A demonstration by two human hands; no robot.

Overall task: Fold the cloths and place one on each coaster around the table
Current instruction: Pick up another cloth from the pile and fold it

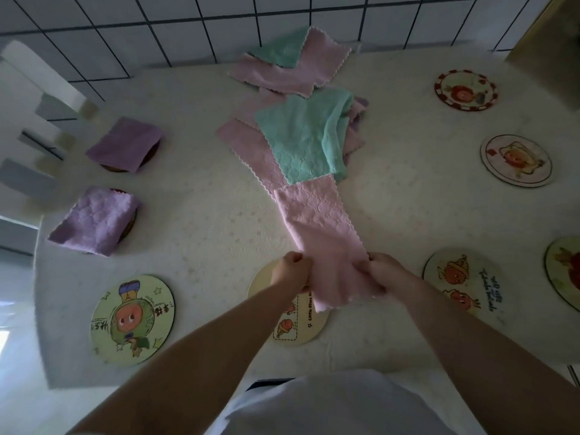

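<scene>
White padded table (201,215) against tiled wall (125,32), your left hand (293,271) and right hand (381,271) both pinching pink cloth (323,233), far-right coaster (565,271) cut off.

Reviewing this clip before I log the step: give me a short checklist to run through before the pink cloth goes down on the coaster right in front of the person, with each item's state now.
1. Both hands grip the cloth: ok. The left hand and right hand each pinch a side of the pink cloth.
2. Cloth fully folded: not ok. It hangs as one long strip.
3. Cloth clear of the pile: cannot tell. Its far end meets the green cloth.
4. Target coaster free: ok. Only the held cloth hangs over it.
5. Earlier placements: ok. Two purple cloths lie on coasters at left.
</scene>
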